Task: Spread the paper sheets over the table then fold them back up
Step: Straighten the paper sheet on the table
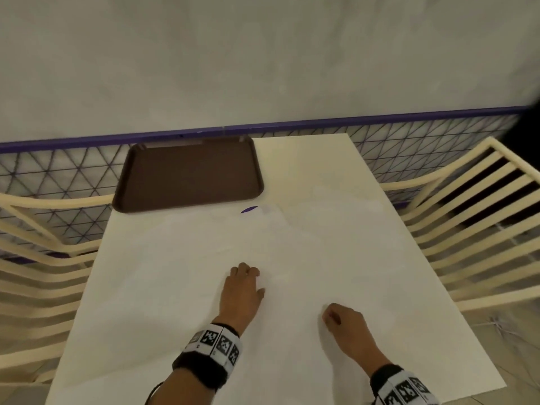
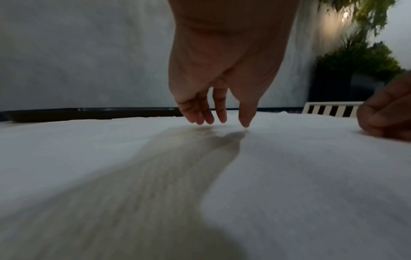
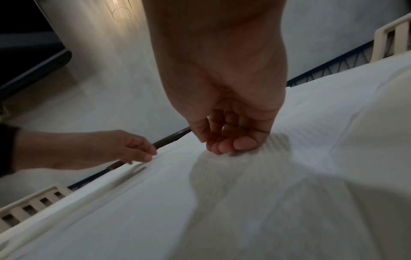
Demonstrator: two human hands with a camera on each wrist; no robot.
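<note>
Thin white paper sheets (image 1: 204, 258) lie spread flat over the white table (image 1: 306, 159), with a sheet edge showing near a small purple mark (image 1: 249, 209). My left hand (image 1: 254, 280) is at the middle of the near half. Its fingers point down and their tips touch the paper (image 2: 289, 176), with the thumb a little apart from them. To its right and nearer to me, my right hand (image 1: 331, 317) has curled fingers whose tips press on the sheet (image 3: 244, 193). In the right wrist view no paper shows between the thumb and fingers of the right hand (image 3: 217, 142).
A dark brown tray (image 1: 190, 173) lies at the table's far left corner. Cream slatted chairs stand to the left (image 1: 35, 276) and right (image 1: 473, 223). Behind the table runs a low lattice barrier with a purple rail (image 1: 321, 124) and a grey wall.
</note>
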